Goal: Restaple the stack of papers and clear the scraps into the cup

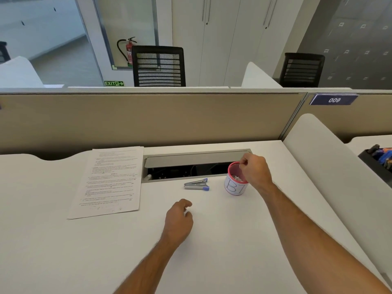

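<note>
The right hand (255, 169) hovers over the pink-rimmed cup (235, 183), fingers (244, 161) pinched together above its mouth; whether they hold a scrap I cannot tell. The left hand (179, 219) rests on the white worktop (222, 240), fingers loosely curled, holding nothing. The stapler (196, 184) lies just beyond them; the stack of papers (110, 181) lies well left.

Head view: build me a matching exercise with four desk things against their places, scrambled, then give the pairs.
1. stack of papers
2. stapler
3. cup
4. left hand

A. under the right hand, fingertips over its rim
B. far left of the desk
C. between papers and cup
D. on the desk, nearest the camera

Pairs: 1-B, 2-C, 3-A, 4-D
</note>
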The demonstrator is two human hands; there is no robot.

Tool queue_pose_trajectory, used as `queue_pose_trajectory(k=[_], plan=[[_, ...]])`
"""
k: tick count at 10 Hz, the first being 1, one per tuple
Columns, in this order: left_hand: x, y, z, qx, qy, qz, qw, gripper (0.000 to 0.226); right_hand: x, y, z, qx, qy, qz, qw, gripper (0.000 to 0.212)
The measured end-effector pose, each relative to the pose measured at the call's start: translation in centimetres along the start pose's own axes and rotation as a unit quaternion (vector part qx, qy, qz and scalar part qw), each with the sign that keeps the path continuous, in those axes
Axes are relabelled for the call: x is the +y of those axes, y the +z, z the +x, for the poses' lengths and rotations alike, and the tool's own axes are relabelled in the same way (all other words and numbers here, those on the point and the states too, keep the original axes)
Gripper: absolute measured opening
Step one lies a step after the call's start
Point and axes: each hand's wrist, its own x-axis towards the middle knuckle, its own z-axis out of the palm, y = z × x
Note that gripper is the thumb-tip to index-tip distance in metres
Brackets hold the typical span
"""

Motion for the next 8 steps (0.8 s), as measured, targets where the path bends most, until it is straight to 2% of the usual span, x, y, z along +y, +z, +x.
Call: queue_pose_trajectory(k=[2, 5, 7, 8], plan=[[-0.2, -0.6, -0.7, 0.008, 0.001, -0.002, 1.000, 0.031, -1.4, -0.9, -1.4, 0.011, -0.008, 0.018, 1.000, 0.014], [-0.6, -3.9, -5.0, 0.040, 0.023, -0.006, 0.999, 0.031, -6.1, -0.3, -8.5, -0.016, -0.068, 0.056, 0.996, 0.012], [-1.3, -6.3, -7.6, 0.049, 0.044, -0.006, 0.998, 0.032, -7.6, 0.7, -12.9, -0.043, -0.068, 0.065, 0.995, 0.013], [-2.1, -7.4, -8.5, 0.059, 0.047, -0.006, 0.997, 0.033, -8.2, 1.9, -14.9, -0.067, -0.064, 0.052, 0.994, 0.006]])
